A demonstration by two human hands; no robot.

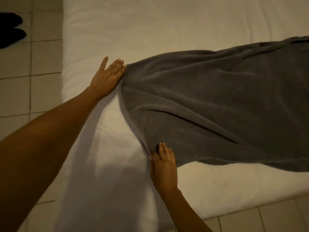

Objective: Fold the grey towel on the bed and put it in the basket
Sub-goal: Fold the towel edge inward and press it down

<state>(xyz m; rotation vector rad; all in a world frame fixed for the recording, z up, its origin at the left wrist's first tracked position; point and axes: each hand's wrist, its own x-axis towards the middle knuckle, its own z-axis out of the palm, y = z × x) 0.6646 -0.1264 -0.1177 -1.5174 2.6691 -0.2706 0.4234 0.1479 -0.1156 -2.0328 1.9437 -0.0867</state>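
— Nearest, what do you see?

— Left forearm (41, 148), bare, reaching out over the bed (150, 22). Its left hand (107, 77) lies flat, fingers spread, at the far left corner of the grey towel (217, 106); whether it grips the cloth, I cannot tell.

— And the towel itself?

— Dark grey, soft pile, long creases, spread on the white bed and running off the right edge of view.

— The other hand?

— Right hand (163, 164) sits on the towel's near left corner, fingers extended, thumb against the bunched hem.

— Room around it?

— Bare sheet left of, beyond and before the towel; tiled floor (25, 81) past the bed's left edge.
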